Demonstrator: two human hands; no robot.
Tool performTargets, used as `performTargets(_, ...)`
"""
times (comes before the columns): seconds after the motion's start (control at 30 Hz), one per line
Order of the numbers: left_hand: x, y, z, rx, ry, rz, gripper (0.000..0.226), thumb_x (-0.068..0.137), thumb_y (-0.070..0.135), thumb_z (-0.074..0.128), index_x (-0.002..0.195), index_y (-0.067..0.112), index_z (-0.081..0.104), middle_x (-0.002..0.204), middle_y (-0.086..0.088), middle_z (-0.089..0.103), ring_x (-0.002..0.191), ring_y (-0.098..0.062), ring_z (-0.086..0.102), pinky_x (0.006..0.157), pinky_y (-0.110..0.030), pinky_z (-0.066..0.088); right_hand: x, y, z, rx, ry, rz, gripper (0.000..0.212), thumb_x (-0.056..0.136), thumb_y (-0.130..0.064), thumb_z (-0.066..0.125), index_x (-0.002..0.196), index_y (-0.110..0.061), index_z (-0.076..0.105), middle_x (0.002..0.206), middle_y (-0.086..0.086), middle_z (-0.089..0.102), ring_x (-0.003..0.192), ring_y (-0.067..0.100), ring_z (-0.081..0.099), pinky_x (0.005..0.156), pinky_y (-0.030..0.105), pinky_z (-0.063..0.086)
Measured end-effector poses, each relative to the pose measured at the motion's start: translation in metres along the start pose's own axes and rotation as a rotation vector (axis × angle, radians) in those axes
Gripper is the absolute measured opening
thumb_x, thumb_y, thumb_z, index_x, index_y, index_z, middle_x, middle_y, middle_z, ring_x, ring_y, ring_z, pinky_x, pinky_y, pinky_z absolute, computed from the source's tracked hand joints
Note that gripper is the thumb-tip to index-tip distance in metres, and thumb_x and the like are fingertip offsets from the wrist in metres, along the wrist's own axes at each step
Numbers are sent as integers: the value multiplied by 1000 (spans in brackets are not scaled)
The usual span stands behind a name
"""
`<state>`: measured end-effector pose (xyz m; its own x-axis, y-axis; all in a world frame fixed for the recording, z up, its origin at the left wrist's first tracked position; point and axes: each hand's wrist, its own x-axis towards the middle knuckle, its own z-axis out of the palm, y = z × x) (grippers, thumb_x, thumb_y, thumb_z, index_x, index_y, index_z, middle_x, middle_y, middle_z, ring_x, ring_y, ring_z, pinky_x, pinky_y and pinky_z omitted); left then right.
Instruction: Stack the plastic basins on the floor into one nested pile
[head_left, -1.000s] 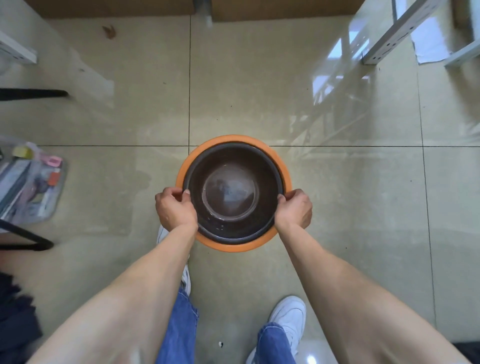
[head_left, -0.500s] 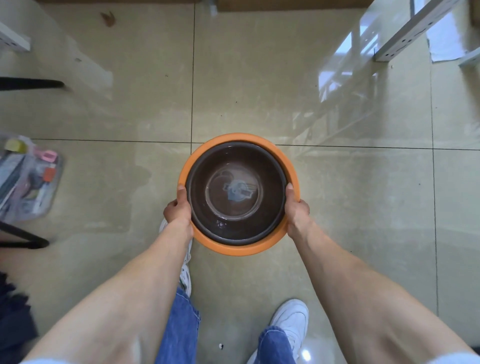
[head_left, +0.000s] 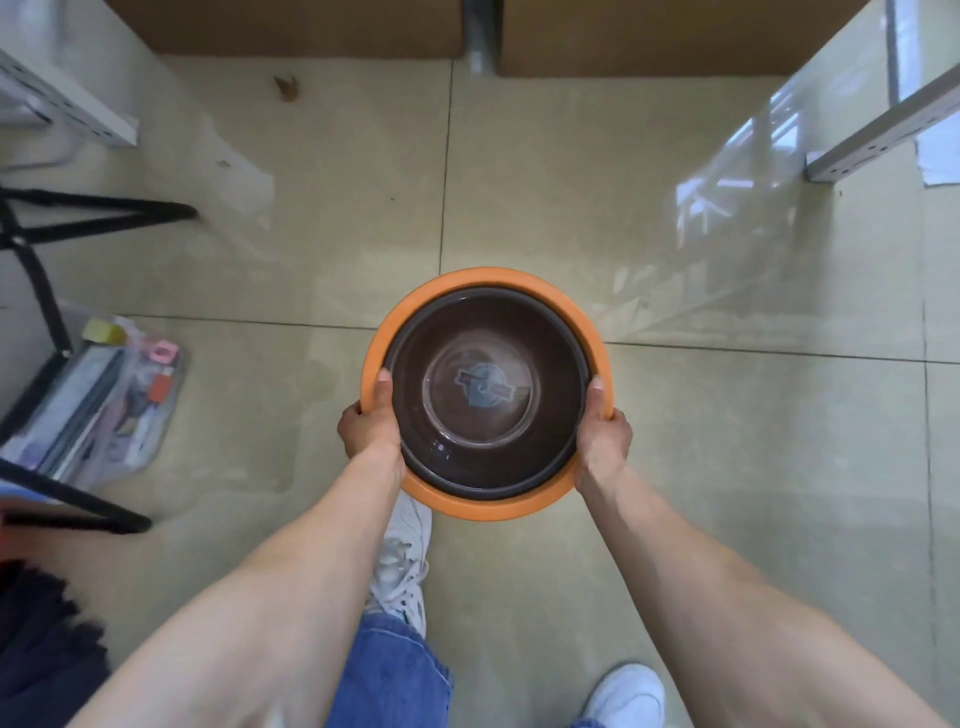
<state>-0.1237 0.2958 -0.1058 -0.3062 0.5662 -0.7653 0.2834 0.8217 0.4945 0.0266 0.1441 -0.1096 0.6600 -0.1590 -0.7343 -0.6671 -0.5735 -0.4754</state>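
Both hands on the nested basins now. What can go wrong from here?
1. The left hand and right hand grip only the orange basin at its rim; the dark basin inside sits loose, so a tilt could slide it out.
2. The white shoe lies just under the pile's near edge; setting down there could land on the foot.
3. The glossy tile floor may let the pile skid.

Basin floor: a blue-grey sticker in the brown basin (centre of frame), its lettering too blurred to read.
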Motion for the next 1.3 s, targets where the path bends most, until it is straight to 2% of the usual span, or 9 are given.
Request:
performTargets(0.17, 42, 64, -3, 9, 79, 87, 57, 77, 55, 66, 102, 4, 65, 107, -17, 71, 98, -33, 67, 93, -42, 54, -9, -51, 64, -27, 6, -67, 65, 95, -60, 35, 106, -2, 64, 115, 22, 68, 110, 42, 62, 100, 47, 48)
performTargets(0.3, 78, 116, -4, -42, 119, 123, 49, 75, 53, 69, 96, 9, 63, 100, -12, 69, 98, -30, 68, 91, -36, 54, -15, -90, 117, 16, -39, -108, 68, 97, -57, 34, 115, 2, 64, 119, 24, 67, 114, 42, 61, 102, 47, 47)
performTargets(0.5, 130, 178, -11, -83, 145, 155, 63, 77, 49, 69, 118, 5, 57, 108, -10, 64, 100, -25, 63, 93, -34, 51, -24, -134, 185, 92, -135, -75, 63, 98, -56, 35, 120, -3, 61, 119, 18, 68, 111, 38, 63, 102, 44, 49)
performTargets(0.67, 168, 208, -16, -73, 174, 173, 57, 72, 49, 72, 110, 9, 57, 115, -16, 68, 102, -29, 66, 97, -40, 52, -30, -155, 229, 72, -200, -56, 59, 98, -55, 33, 121, -8, 61, 119, 16, 68, 110, 38, 63, 101, 45, 50)
performTargets(0.8, 187, 218, -19, -38, 156, 198, 30, 75, 42, 73, 80, 18, 56, 92, -9, 65, 89, -26, 66, 91, -38, 54, -30, -161, 249, 43, -216, -71, 57, 100, -51, 32, 118, -7, 62, 116, 17, 68, 109, 39, 63, 100, 47, 50)
performTargets(0.97, 198, 215, -20, 41, 118, 237, 37, 84, 36, 67, 107, 7, 67, 92, -5, 65, 86, -21, 61, 83, -28, 48, -29, -165, 254, -2, -207, -74, 58, 100, -53, 31, 123, -9, 60, 122, 18, 64, 111, 39, 62, 100, 49, 50)
performTargets(1.07, 192, 218, -19, 89, 118, 224, 39, 88, 33, 63, 116, 5, 62, 110, -12, 68, 99, -27, 64, 89, -31, 48, -33, -169, 252, -22, -220, -75, 57, 100, -51, 32, 120, -7, 62, 116, 16, 68, 108, 38, 64, 99, 48, 51)
performTargets(1.17, 184, 223, -14, 342, 256, 245, 46, 89, 26, 60, 128, 3, 52, 138, -19, 51, 126, -37, 51, 106, -41, 43, -33, -177, 247, -104, -228, -65, 56, 100, -49, 34, 126, -6, 59, 124, 18, 64, 113, 39, 61, 103, 47, 48)
performTargets(1.3, 143, 224, -3, 548, 306, 643, 62, 87, 18, 58, 144, 5, 36, 156, -18, 26, 144, -34, 27, 118, -38, 26, -46, -186, 237, -241, -171, -87, 53, 101, -43, 33, 136, -5, 48, 139, 17, 48, 122, 39, 54, 105, 43, 43)
